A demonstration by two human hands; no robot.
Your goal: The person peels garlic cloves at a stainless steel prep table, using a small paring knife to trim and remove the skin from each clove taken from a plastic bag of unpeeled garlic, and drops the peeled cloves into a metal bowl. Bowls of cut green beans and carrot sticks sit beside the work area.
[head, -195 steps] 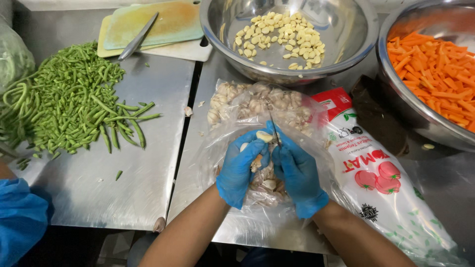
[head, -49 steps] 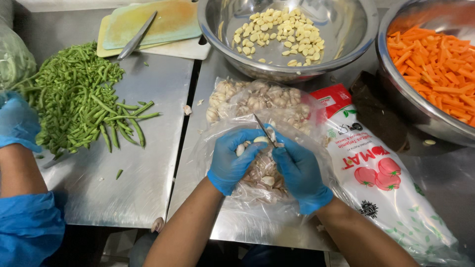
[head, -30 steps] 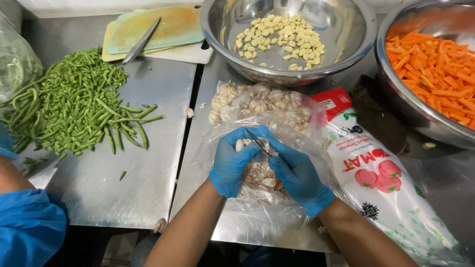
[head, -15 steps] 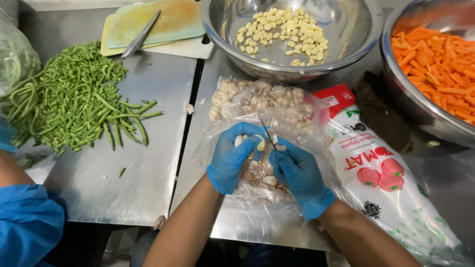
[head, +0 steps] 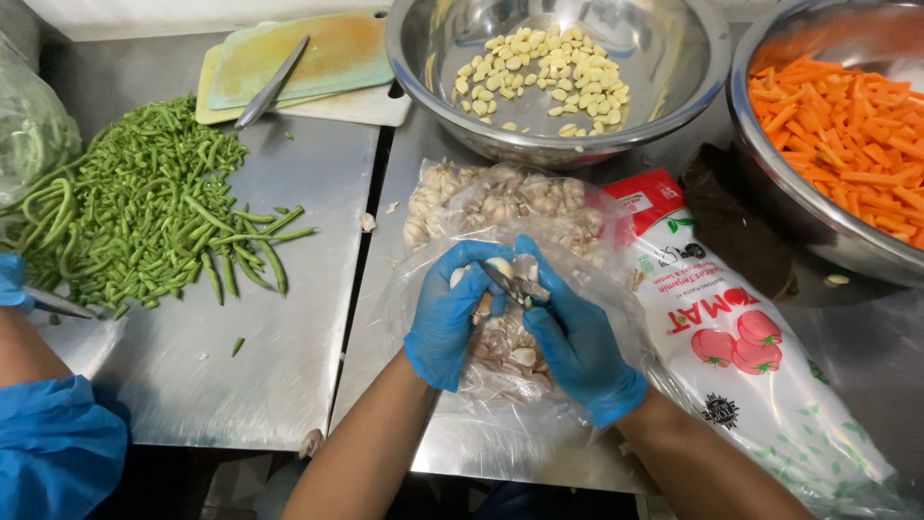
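Note:
Both my hands wear blue gloves over a clear plastic bag of garlic skins and cloves on the steel counter. My left hand pinches a pale garlic clove at its fingertips. My right hand grips a small knife whose blade lies against that clove. Beyond the bag lies a heap of unpeeled garlic. A steel bowl at the back holds peeled garlic cloves.
A second steel bowl with carrot sticks stands at right. A printed white sauce pouch lies beside my right arm. Green beans are piled at left, with a co-worker's blue glove and sleeve. A knife rests on a cutting board.
My hands stay over the bag; the knife blade has tilted down against the clove. The co-worker's gloved hand at left has drawn back toward the frame edge.

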